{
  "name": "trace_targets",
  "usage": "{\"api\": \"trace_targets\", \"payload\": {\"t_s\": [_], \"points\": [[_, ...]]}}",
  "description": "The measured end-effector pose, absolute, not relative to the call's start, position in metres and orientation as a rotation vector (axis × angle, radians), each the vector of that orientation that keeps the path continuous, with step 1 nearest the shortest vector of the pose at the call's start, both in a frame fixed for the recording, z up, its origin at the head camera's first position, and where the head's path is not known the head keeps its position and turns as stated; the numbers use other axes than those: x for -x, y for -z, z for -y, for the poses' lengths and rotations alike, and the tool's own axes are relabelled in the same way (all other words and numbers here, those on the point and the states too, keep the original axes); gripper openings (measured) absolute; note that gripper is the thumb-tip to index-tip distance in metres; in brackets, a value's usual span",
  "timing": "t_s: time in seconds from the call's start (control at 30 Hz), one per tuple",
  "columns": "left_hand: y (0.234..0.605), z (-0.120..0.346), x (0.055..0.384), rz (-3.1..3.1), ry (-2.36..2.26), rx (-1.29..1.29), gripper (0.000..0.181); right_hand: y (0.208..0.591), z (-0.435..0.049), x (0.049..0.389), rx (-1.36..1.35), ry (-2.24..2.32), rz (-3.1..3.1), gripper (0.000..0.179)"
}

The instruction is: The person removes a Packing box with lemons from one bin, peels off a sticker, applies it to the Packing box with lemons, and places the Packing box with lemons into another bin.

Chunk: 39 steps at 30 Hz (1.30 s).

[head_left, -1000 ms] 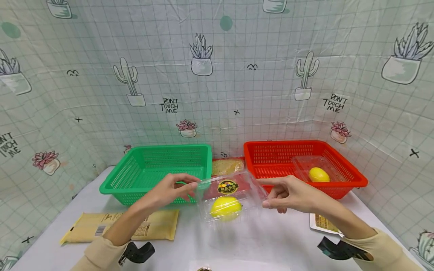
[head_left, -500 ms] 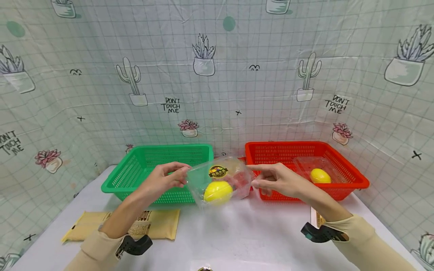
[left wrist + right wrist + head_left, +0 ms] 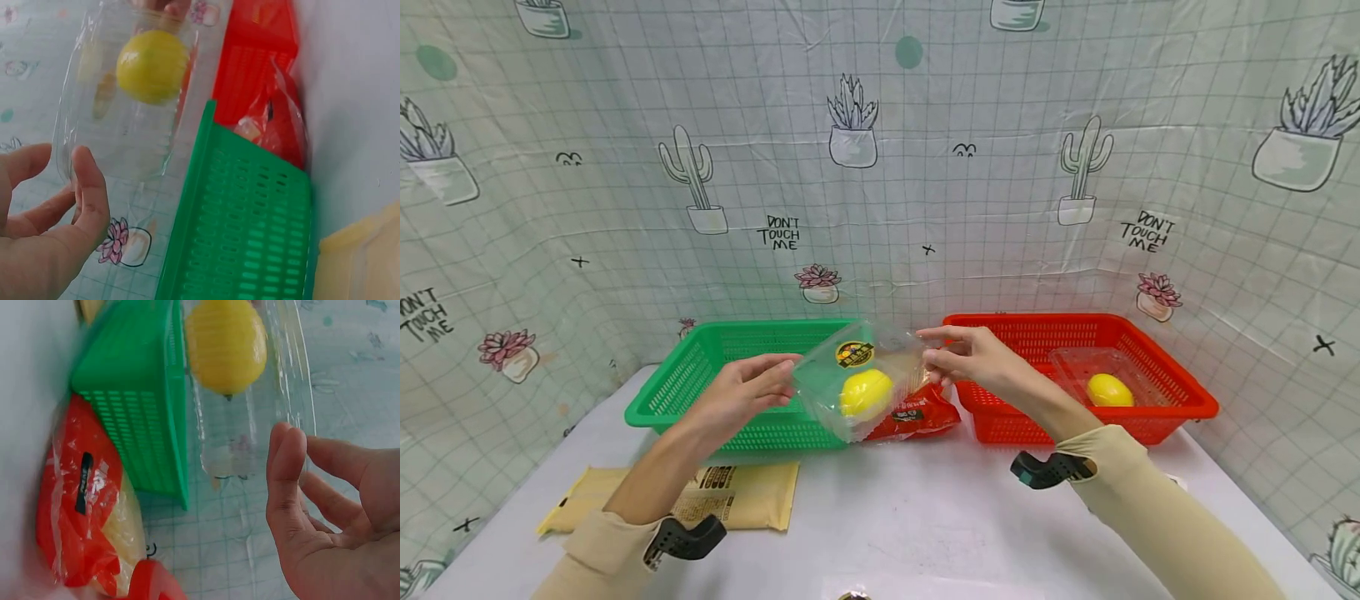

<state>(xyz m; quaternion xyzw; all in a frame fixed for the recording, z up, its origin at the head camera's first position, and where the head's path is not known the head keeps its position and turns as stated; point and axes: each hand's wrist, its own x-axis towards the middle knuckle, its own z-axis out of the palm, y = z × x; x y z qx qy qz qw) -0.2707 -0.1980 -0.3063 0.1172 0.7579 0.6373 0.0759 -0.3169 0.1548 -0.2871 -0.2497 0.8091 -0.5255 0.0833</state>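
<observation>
A clear plastic fruit box with a round black-and-gold label hangs tilted in the air, with a yellow lemon inside. My left hand pinches its left edge between thumb and fingers; in the left wrist view, the thumb and fingertips of the left hand meet at the box's rim. On the opposite edge, my right hand pinches the box too, and the right wrist view shows that right hand at the rim. The box is level with the front of the green basket, overlapping its right end in the head view.
A red basket on the right contains another clear box with a lemon. Between the baskets lies a red plastic bag. A tan packet lies at front left, partly behind my left forearm. A patterned cloth hangs behind.
Both hands have carried the box up and to the left, toward the green basket, and it tilts more. The red bag behind shows more; my right forearm now covers most of the small right-hand packet.
</observation>
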Motion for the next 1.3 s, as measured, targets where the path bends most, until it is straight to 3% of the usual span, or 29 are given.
{"api": "trace_targets", "payload": {"t_s": [0.43, 0.73, 1.3], "points": [[0.311, 0.220, 0.275, -2.241, -1.957, -0.326, 0.065, 0.287, -0.097, 0.359, 0.506, 1.802, -2.268, 0.045], [0.314, 0.226, 0.278, -2.311, -1.910, -0.343, 0.066, 0.292, -0.064, 0.375, 0.433, 1.781, -2.269, 0.058], [0.319, 0.228, 0.292, -2.710, -1.389, -0.343, 0.059, 0.312, -0.034, 0.397, 0.457, 1.508, -2.474, 0.064]]}}
